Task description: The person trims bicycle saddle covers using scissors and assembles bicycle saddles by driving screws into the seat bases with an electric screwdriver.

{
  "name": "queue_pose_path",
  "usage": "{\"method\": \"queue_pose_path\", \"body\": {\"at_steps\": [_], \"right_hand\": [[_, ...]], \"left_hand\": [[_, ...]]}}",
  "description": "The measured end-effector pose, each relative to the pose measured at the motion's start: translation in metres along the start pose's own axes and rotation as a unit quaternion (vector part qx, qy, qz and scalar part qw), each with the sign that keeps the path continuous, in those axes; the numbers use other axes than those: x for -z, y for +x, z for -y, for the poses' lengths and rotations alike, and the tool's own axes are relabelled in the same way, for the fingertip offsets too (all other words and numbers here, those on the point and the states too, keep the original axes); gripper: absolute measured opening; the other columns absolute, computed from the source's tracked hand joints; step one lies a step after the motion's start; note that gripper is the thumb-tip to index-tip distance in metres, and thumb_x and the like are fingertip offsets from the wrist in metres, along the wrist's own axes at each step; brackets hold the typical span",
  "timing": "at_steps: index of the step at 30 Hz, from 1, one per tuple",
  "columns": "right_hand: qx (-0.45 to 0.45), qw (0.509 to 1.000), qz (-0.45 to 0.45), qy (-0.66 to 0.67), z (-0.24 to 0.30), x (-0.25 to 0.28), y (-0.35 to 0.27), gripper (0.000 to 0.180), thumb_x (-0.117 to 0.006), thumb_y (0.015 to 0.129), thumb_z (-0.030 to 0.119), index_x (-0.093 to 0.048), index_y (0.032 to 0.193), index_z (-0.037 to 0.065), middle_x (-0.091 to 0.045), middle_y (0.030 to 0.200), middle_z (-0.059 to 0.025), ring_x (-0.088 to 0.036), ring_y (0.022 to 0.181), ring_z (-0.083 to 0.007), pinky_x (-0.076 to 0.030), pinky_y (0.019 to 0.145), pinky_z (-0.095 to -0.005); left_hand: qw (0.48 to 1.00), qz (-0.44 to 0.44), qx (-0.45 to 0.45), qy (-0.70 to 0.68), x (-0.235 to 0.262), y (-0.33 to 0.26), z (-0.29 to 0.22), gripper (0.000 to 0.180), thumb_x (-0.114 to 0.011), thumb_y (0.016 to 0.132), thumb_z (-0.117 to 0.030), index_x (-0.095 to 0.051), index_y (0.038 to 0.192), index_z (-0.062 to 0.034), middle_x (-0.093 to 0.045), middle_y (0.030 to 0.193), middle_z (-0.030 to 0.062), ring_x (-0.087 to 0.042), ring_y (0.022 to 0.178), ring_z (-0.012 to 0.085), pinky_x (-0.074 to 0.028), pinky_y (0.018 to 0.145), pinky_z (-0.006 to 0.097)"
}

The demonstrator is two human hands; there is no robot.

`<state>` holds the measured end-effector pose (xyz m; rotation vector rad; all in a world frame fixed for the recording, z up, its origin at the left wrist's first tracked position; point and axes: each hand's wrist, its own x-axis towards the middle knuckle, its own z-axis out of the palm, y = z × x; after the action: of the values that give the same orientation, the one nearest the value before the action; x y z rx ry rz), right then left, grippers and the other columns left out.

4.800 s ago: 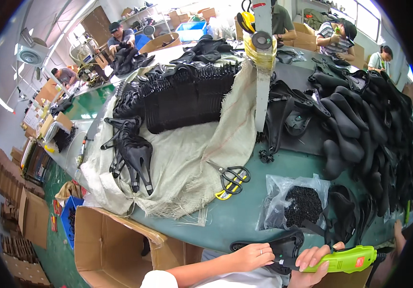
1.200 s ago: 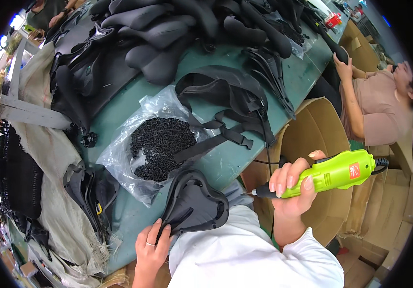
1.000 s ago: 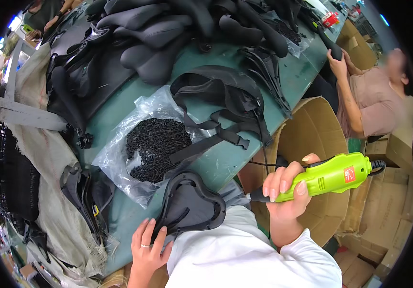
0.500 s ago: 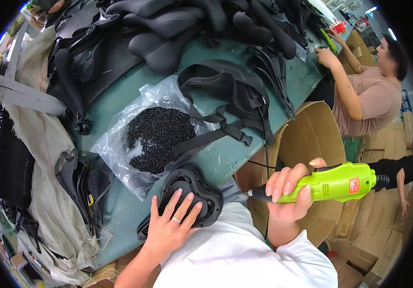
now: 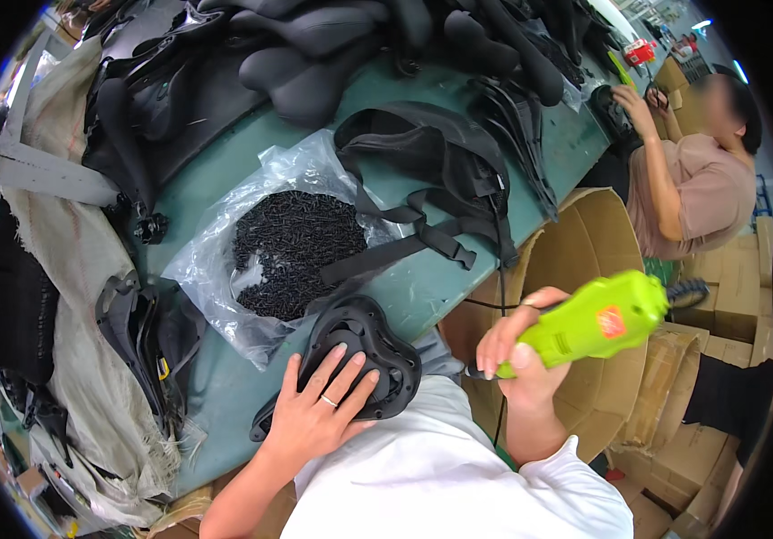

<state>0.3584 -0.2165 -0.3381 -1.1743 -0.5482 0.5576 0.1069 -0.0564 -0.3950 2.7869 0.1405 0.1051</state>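
Observation:
My left hand (image 5: 322, 404) lies with fingers spread over the underside of a black bicycle saddle (image 5: 395, 355) at the table's near edge, steadying it against my body. In my right hand (image 5: 530, 373) is a lime-green electric screwdriver (image 5: 597, 322), gripped round its front part. Its nose points left and down, toward my white shirt, and the tip is partly hidden. Just beyond the saddle sits a clear plastic bag (image 5: 216, 256), opened out and holding a heap of small black screws (image 5: 301, 242).
A black strap with a buckle (image 5: 440, 242) crosses the green table (image 5: 404, 310). Several black saddles (image 5: 305, 81) pile up at the back. On the right stand a large cardboard box (image 5: 575, 242) and a co-worker (image 5: 696, 184) handling a dark piece. Woven sacking (image 5: 90, 332) hangs left.
My right hand has tilted the screwdriver, its nose dipping down and left while its rear end rises. The left hand stays on the saddle. The co-worker's hands have moved.

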Motion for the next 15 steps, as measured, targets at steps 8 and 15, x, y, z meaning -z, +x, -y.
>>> {"method": "queue_pose_path", "body": {"at_steps": [8, 15], "right_hand": [[-0.342, 0.913, 0.179, -0.133, -0.017, 0.026, 0.001, 0.063, -0.086, 0.09, 0.006, -0.059, 0.147, 0.002, -0.075, 0.118, -0.0082, -0.068, 0.085, -0.01, -0.058, 0.072, -0.0279], [-0.388, 0.89, 0.201, -0.127, -0.026, 0.033, -0.008, 0.071, -0.087, 0.09, 0.012, -0.055, 0.153, 0.003, -0.076, 0.126, -0.0093, -0.068, 0.082, -0.0096, -0.058, 0.07, -0.029]], "left_hand": [[0.999, -0.018, -0.007, -0.028, -0.006, 0.013, 0.005, 0.063, -0.071, 0.092, -0.059, -0.07, 0.142, -0.0207, -0.056, 0.159, 0.011, -0.051, 0.149, 0.0329, -0.035, 0.113, 0.075], [1.0, -0.01, -0.004, -0.029, 0.003, 0.02, 0.001, 0.063, -0.07, 0.091, -0.061, -0.071, 0.138, -0.0195, -0.058, 0.155, 0.0126, -0.055, 0.144, 0.0355, -0.036, 0.11, 0.077]]}}
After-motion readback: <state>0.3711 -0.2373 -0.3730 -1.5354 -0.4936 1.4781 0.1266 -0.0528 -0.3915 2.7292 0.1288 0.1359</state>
